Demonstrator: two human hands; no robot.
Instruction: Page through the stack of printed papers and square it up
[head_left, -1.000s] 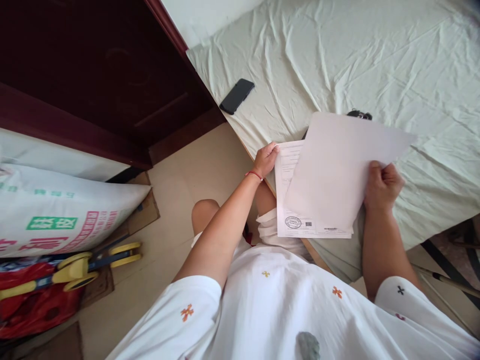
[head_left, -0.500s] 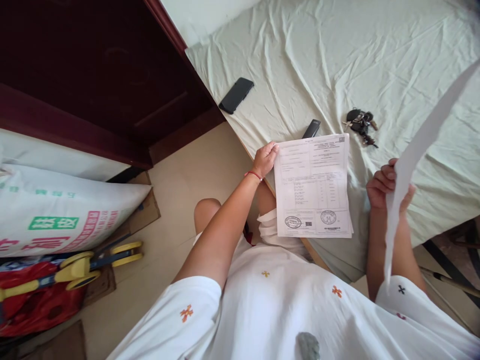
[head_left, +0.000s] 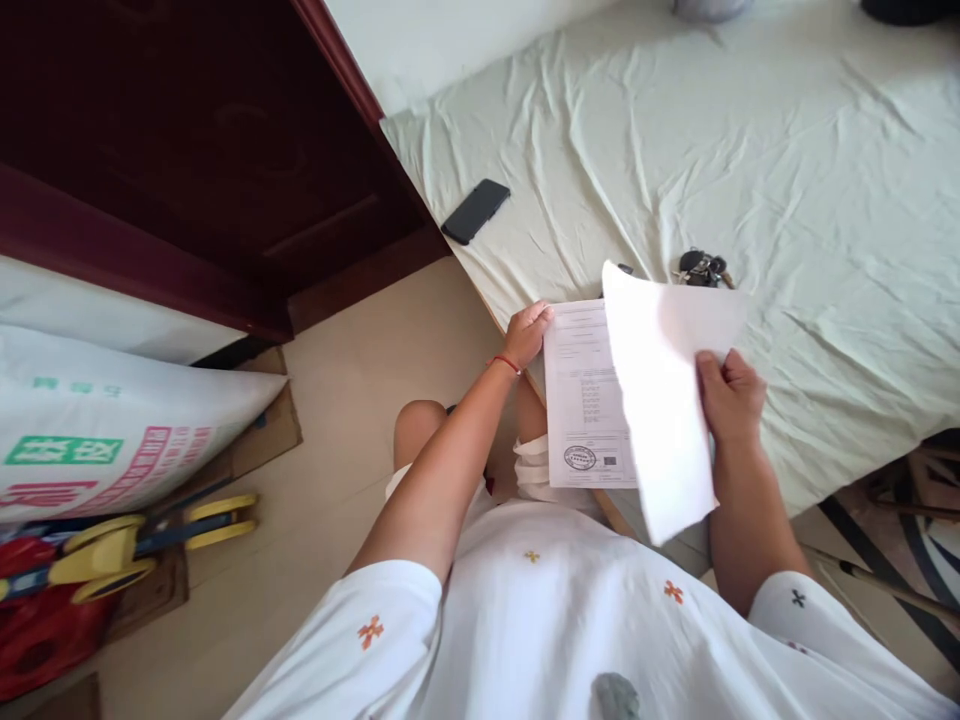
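Note:
My left hand (head_left: 528,332) pinches the upper left corner of a printed document (head_left: 581,400), which carries text and an oval stamp near its lower edge. A blank white paper sheet (head_left: 664,400) with a ragged left edge is gripped along its right side by my right hand (head_left: 733,395), thumb on top. That sheet overlaps the right part of the document and hides it. Just beyond the papers, a bunch of keys (head_left: 703,267) lies on the cloth, partly covered by the sheet's top edge.
A black phone (head_left: 476,211) rests on the cloth-covered surface (head_left: 750,140), near its left edge. Only the tip of a dark object (head_left: 624,268) shows behind the papers. On the floor at left are a large printed white sack (head_left: 135,420) and a yellow-wheeled item (head_left: 97,570).
My right hand has swung the blank sheet leftward, from edge-on at the right to flat over the document's right part. My left hand keeps its hold on the document.

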